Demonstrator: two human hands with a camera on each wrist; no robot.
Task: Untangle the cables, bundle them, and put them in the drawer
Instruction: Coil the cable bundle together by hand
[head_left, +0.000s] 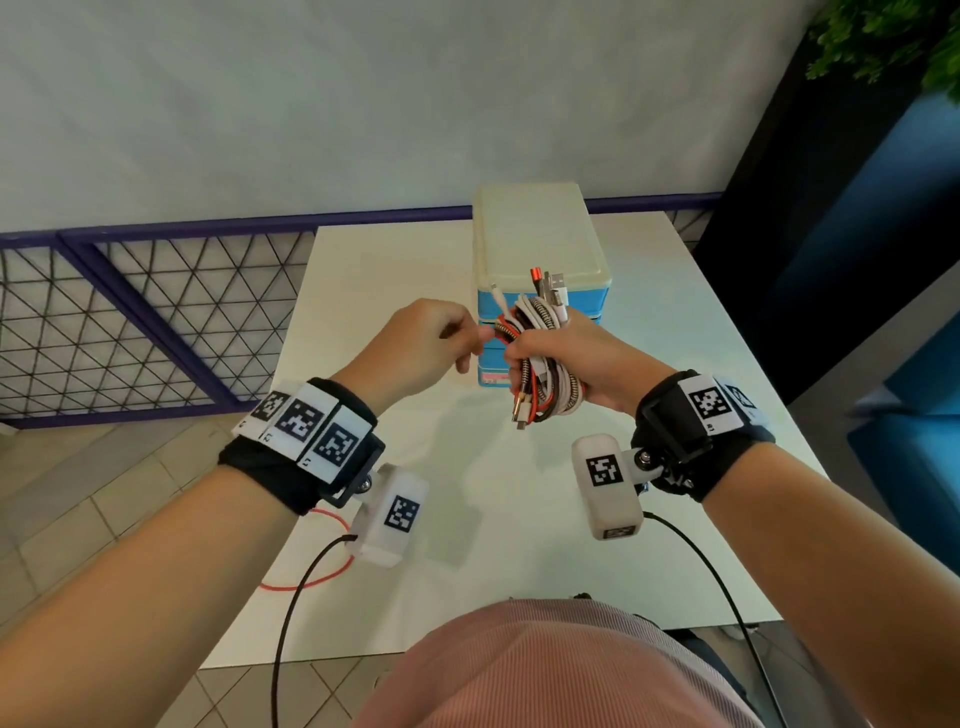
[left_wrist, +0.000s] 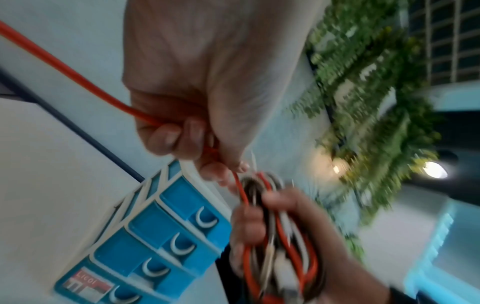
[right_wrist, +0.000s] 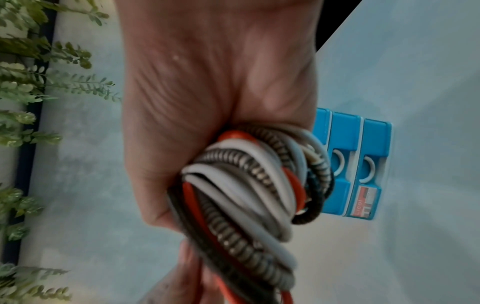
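My right hand (head_left: 550, 358) grips a bundle of cables (head_left: 535, 332) (right_wrist: 249, 195), white, red and braided, above the table in front of the drawer unit (head_left: 540, 260). Plug ends stick up from the top of the bundle and hang below my fist. My left hand (head_left: 441, 338) (left_wrist: 197, 131) is just left of the bundle and pinches a red cable (left_wrist: 64, 70) that runs from the bundle through my curled fingers. Its loose length trails down to a red loop (head_left: 311, 582) at the table's near left edge. The blue drawers (left_wrist: 166, 236) (right_wrist: 350, 164) all look closed.
The white table (head_left: 649, 493) has a mesh railing (head_left: 130, 322) to its left and a wall behind. A plant (head_left: 893, 36) hangs at the upper right, with blue furniture (head_left: 914, 415) to the right. Black camera leads hang from both wrists.
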